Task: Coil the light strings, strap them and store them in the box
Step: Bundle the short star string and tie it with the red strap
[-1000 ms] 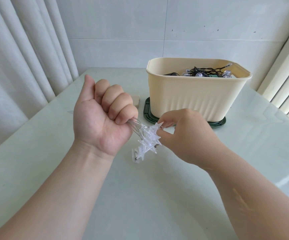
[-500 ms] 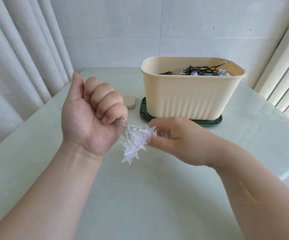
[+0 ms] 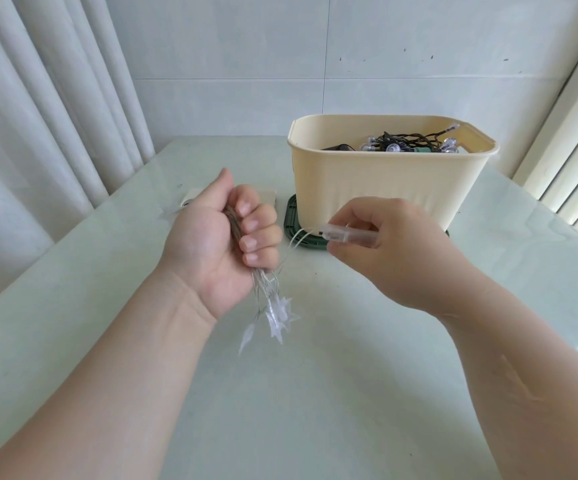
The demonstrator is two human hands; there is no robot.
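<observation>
The step in hand looks like finishing the coil: the last loose run of wire between the two hands wants bringing in. It would go best if the right hand (image 3: 391, 251) leads the clear end piece (image 3: 348, 233) round the bundle with light tension, so the thin wire lies flat and the dangling stars do not snag, while the left hand (image 3: 211, 247) holds firm.

At centre frame the left fingers (image 3: 258, 233) are curled tight into a fist round the star light string (image 3: 275, 317), whose stars hang below the fist above the table (image 3: 315, 393). The right fingers, right of centre, are bent and pinch the clear end piece.

The box (image 3: 377, 188) stands at upper right on a green lid (image 3: 292, 220), with a dark light string (image 3: 405, 143) inside it.
</observation>
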